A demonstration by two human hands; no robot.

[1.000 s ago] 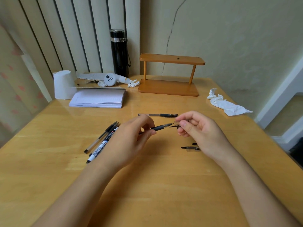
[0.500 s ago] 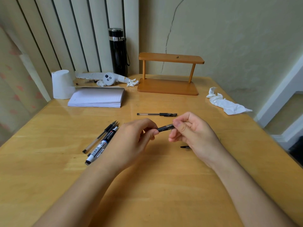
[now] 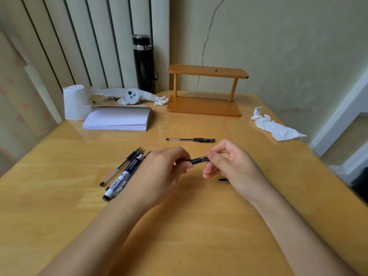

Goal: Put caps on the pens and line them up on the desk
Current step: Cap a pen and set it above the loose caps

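Black pen (image 3: pixel 199 160) between both hands' fingers (image 3: pixel 214 157) (midair)

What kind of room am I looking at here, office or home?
Probably a home study corner: a wooden desk against a cracked wall, with an open notebook, a black flask and a small wooden shelf.

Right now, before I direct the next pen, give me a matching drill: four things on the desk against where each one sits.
Things:
1. black flask
2. crumpled tissue
3. notebook
4. capped pen

Places:
A. far right of the desk
B. lying alone, just beyond the hands
C. standing at the back by the blinds
D. left of the wooden stand, beside the paper roll

Pairs: 1-C, 2-A, 3-D, 4-B
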